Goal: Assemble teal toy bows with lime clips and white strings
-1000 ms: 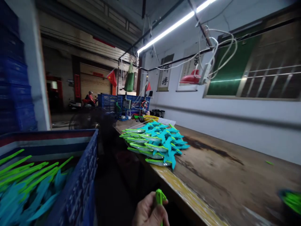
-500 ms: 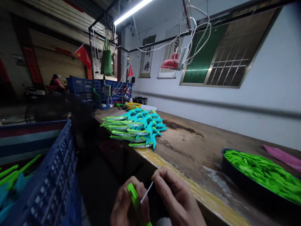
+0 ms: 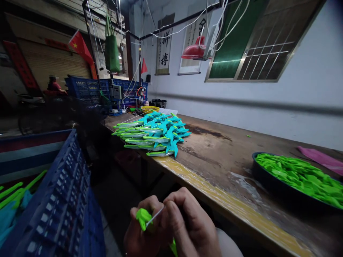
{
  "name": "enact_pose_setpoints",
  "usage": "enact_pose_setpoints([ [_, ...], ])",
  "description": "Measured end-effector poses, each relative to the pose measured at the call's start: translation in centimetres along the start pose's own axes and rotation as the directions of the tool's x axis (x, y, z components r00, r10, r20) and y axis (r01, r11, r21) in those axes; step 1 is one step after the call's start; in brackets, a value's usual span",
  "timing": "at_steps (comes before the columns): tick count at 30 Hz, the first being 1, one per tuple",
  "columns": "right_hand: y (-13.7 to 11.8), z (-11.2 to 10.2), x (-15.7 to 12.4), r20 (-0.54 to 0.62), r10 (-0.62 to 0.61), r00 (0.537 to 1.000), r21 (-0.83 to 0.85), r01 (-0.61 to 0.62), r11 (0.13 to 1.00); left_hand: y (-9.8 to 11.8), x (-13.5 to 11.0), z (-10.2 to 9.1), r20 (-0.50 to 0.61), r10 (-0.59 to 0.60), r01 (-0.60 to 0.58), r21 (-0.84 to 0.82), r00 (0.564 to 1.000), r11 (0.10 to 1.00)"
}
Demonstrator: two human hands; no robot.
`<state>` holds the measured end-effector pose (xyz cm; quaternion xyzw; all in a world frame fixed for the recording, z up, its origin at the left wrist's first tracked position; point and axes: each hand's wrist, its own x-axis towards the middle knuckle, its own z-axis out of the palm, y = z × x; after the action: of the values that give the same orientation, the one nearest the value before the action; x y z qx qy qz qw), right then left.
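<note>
My left hand (image 3: 139, 233) is wrapped round a bright green plastic piece (image 3: 144, 218), whose blunt end shows above the fingers. A thin white string (image 3: 155, 216) runs from that end to my right hand (image 3: 189, 223). Thumb and forefinger of the right hand pinch the string's other end. More green plastic (image 3: 173, 247) shows low between the hands; whether it is the same piece is hidden. Both hands are in front of the table edge. Beyond them on the table lies a stack of blue and green plastic toys (image 3: 160, 132) with clear parts and white strings.
A dark tub (image 3: 258, 175) of green plastic parts (image 3: 302, 175) stands on the wooden table (image 3: 214, 157) at right, a pink cloth (image 3: 321, 159) behind it. A blue crate (image 3: 61, 200) is at left. A red lamp (image 3: 194, 51) hangs overhead. A person (image 3: 55, 85) sits far left.
The view has tipped down slightly. The green piece's end has turned toward me and the hands have come closer together, with the string still stretched between them.
</note>
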<state>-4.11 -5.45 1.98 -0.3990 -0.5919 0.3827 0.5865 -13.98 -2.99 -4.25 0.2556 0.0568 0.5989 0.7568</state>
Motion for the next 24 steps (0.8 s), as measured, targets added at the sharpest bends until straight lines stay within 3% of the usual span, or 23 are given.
enact_pose_setpoints([
  [5, -0.1, 0.1, 0.1, -0.015, 0.004, 1.000, -0.011, -0.004, 1.000, -0.3, -0.3, 0.8, -0.050, 0.025, -0.029, -0.079, 0.998, 0.996],
  [14, -0.1, 0.1, 0.1, -0.014, 0.005, 1.000, 0.005, -0.005, 1.000, 0.3, -0.2, 2.5, -0.170, 0.002, -0.014, -0.071, 0.985, 0.997],
  [24, -0.2, 0.2, 0.0, -0.033, -0.063, 0.998, -0.055, 0.061, 0.997, 0.3, -0.7, 1.6, -0.173, 0.001, -0.008, -0.040, 0.985, 0.999],
])
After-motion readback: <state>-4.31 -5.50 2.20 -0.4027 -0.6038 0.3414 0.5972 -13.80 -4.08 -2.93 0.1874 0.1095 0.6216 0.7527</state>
